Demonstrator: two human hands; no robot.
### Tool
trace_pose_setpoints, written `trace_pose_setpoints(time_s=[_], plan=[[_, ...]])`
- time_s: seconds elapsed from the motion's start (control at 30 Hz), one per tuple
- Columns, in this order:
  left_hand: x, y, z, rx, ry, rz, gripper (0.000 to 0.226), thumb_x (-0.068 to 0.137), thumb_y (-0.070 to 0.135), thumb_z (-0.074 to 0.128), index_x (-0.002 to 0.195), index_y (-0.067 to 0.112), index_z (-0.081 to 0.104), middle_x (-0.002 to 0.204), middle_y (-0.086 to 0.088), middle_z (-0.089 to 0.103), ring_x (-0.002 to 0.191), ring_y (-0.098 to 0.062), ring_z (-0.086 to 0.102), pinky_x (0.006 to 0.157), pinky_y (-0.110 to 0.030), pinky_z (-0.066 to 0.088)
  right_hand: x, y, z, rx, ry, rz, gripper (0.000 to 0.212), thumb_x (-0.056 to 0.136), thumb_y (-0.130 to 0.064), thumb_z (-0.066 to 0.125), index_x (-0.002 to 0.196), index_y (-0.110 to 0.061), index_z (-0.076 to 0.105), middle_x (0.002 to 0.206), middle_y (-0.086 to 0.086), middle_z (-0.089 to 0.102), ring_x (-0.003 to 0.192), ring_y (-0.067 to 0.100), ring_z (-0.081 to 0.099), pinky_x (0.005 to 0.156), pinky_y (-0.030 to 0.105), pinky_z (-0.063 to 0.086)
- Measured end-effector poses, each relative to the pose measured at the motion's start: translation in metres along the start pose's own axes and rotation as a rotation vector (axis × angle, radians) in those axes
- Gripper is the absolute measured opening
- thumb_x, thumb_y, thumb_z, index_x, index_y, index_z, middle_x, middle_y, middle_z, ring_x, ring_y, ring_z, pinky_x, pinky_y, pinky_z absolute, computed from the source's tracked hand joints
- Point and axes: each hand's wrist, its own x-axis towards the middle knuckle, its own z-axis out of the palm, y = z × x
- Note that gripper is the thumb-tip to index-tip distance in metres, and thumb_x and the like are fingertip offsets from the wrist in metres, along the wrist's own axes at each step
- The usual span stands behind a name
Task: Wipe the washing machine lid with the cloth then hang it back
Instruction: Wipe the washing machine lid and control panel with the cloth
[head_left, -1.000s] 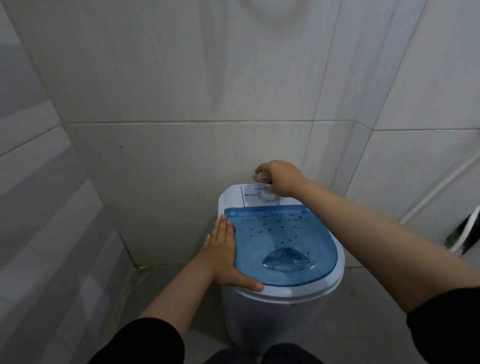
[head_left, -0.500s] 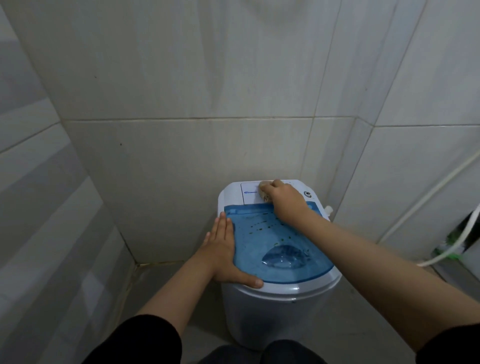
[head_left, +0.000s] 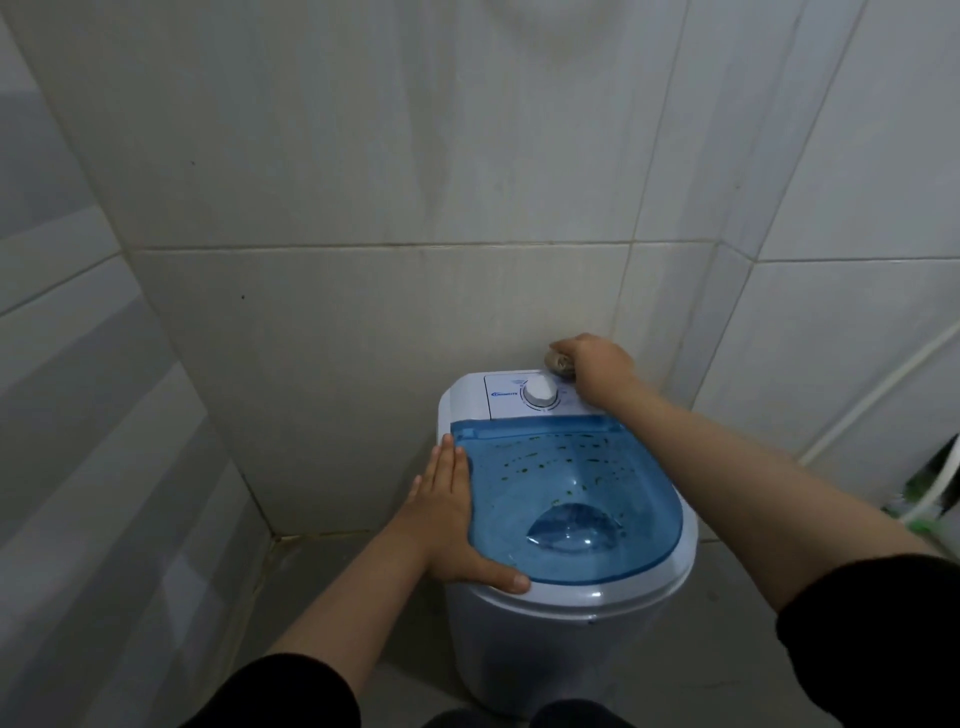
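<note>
Wiping step: right hand (head_left: 597, 371) has its fingers closed around the bunched cloth (head_left: 560, 361), pressed at the back right corner of the washing machine (head_left: 571, 649) top, beside the white dial (head_left: 540, 391). Left hand (head_left: 452, 525) lies flat, fingers extended, bracing the left rim next to the blue lid (head_left: 571, 493). Next move, I'd judge: drag the cloth forward across the lid, which looks speckled, keeping the brace on.
</note>
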Motion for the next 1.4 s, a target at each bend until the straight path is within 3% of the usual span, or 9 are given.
trace_pose_setpoints(time_s=[0.1, 0.2, 0.53, 0.8, 1.17, 1.27, 1.4], plan=[[0.002, -0.001, 0.0, -0.001, 0.006, 0.0, 0.159, 0.037, 0.086, 0.063, 0.141, 0.01, -0.032, 0.147, -0.004, -0.043, 0.138, -0.021, -0.034, 0.117, -0.046, -0.01, -0.003, -0.002, 0.017, -0.03, -0.002, 0.03, 0.047, 0.079, 0.005, 0.05, 0.122, -0.013, 0.058, 0.122, 0.016, 0.061, 0.103, 0.037, 0.061, 0.087, 0.043, 0.053], [0.001, -0.001, 0.0, -0.003, -0.003, -0.001, 0.158, 0.038, 0.085, 0.063, 0.141, 0.01, -0.032, 0.147, -0.003, -0.043, 0.137, -0.02, -0.035, 0.115, -0.044, -0.011, -0.01, 0.0, 0.019, -0.03, -0.003, 0.012, 0.052, 0.079, 0.006, 0.05, 0.127, -0.013, 0.055, 0.125, 0.017, 0.06, 0.106, 0.038, 0.06, 0.089, 0.043, 0.051], [-0.002, 0.002, -0.002, 0.002, -0.012, -0.009, 0.161, 0.034, 0.089, 0.058, 0.141, 0.009, -0.031, 0.148, -0.006, -0.042, 0.138, -0.022, -0.033, 0.117, -0.047, -0.009, -0.057, 0.013, 0.006, -0.002, -0.064, -0.063, 0.064, 0.08, 0.006, 0.046, 0.137, -0.024, 0.046, 0.141, 0.005, 0.052, 0.124, 0.03, 0.051, 0.1, 0.036, 0.044], [-0.005, 0.002, -0.004, -0.022, -0.013, 0.001, 0.168, 0.022, 0.095, 0.048, 0.142, 0.008, -0.03, 0.149, -0.008, -0.04, 0.139, -0.022, -0.032, 0.116, -0.046, -0.009, -0.101, 0.03, -0.008, -0.04, -0.204, -0.033, 0.072, 0.076, 0.004, 0.05, 0.136, -0.037, 0.046, 0.134, 0.008, 0.058, 0.118, 0.03, 0.055, 0.093, 0.037, 0.048], [-0.006, 0.004, -0.004, -0.013, -0.009, 0.001, 0.161, 0.033, 0.089, 0.058, 0.142, 0.007, -0.028, 0.15, -0.01, -0.038, 0.14, -0.024, -0.03, 0.117, -0.047, -0.007, -0.174, 0.013, -0.002, -0.09, -0.177, -0.008, 0.065, 0.082, -0.002, 0.052, 0.141, -0.027, 0.04, 0.148, 0.003, 0.044, 0.123, 0.031, 0.053, 0.1, 0.04, 0.047], [-0.007, 0.005, -0.004, -0.012, -0.016, 0.0, 0.168, 0.021, 0.096, 0.049, 0.142, 0.007, -0.028, 0.15, -0.01, -0.038, 0.14, -0.024, -0.03, 0.116, -0.046, -0.008, -0.191, 0.01, -0.004, -0.077, -0.195, -0.021, 0.063, 0.082, -0.003, 0.053, 0.139, -0.026, 0.041, 0.144, 0.006, 0.047, 0.121, 0.032, 0.054, 0.099, 0.04, 0.048], [-0.007, 0.005, -0.005, -0.018, -0.016, 0.007, 0.168, 0.021, 0.096, 0.047, 0.142, 0.008, -0.029, 0.15, -0.01, -0.038, 0.14, -0.025, -0.031, 0.115, -0.045, -0.008, -0.203, 0.001, -0.019, -0.161, -0.269, -0.092, 0.057, 0.082, -0.002, 0.052, 0.134, -0.025, 0.046, 0.122, 0.009, 0.058, 0.106, 0.031, 0.059, 0.087, 0.038, 0.051]])
